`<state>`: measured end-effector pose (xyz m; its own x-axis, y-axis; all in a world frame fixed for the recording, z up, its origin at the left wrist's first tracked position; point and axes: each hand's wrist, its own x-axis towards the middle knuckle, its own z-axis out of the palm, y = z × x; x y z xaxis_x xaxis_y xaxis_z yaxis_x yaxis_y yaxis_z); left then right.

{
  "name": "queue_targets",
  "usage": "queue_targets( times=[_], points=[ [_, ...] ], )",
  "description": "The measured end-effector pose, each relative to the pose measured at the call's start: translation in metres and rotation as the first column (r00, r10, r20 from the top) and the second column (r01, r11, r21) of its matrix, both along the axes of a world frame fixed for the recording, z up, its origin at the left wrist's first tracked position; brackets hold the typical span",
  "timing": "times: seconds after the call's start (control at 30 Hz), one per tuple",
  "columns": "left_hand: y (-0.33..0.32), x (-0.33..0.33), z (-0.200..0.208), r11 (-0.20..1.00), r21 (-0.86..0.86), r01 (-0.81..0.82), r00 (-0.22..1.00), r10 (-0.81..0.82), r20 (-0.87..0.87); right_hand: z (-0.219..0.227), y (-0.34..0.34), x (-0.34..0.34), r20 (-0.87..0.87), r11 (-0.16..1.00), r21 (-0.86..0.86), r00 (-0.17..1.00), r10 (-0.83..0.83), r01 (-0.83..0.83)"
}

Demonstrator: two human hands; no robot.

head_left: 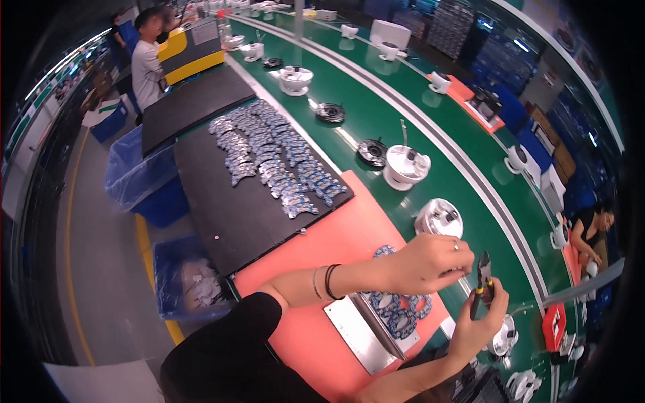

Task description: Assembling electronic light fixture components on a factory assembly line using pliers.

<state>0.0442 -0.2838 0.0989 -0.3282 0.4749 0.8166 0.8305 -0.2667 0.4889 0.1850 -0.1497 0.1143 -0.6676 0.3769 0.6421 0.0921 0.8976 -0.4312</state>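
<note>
My left hand (433, 260) reaches across the orange-pink mat (295, 258), its fingers curled into a pinch. Whatever is between them is hidden or too small to name. My right hand (485, 321) is wrapped around cutting pliers (484, 267) with black and yellow handles, jaws pointing up just right of my left fingers. Below my left wrist lie several ring-shaped blue circuit boards (403, 325), partly covered by that arm. Beside them is a bent silver metal plate (356, 339). A round white housing (440, 219) stands on the green conveyor belt (363, 74), just beyond my left hand.
Rows of curved circuit boards (265, 151) cover part of a black board (215, 215) at left. Blue bins (161, 275) stand on the floor beside it. More white housings (406, 168) and dark round parts (330, 113) line the belt. One person (146, 67) stands far left; another (588, 235) is at right.
</note>
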Motion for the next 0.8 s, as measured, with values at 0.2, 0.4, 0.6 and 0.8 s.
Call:
queue_targets(
  times=[0.2,0.4,0.6,0.8],
  points=[
    [0.002,-0.016,-0.012,1.000,-0.018,-0.003,1.000,0.003,0.004,-0.009,-0.003,-0.009,0.060,0.999,-0.036,0.998,0.008,-0.006],
    [0.001,-0.024,-0.014,0.999,-0.033,-0.029,0.998,0.031,0.054,-0.012,0.000,-0.014,0.044,0.997,-0.076,0.999,0.003,0.000],
    [0.002,-0.028,-0.015,0.998,-0.052,-0.039,0.998,0.041,0.037,-0.015,0.005,-0.014,0.059,1.000,-0.006,0.998,0.013,-0.012],
    [0.004,-0.026,-0.017,0.997,-0.074,-0.037,0.999,0.039,0.016,-0.014,0.006,-0.014,0.039,0.999,-0.038,0.999,0.022,-0.021]
  ],
)
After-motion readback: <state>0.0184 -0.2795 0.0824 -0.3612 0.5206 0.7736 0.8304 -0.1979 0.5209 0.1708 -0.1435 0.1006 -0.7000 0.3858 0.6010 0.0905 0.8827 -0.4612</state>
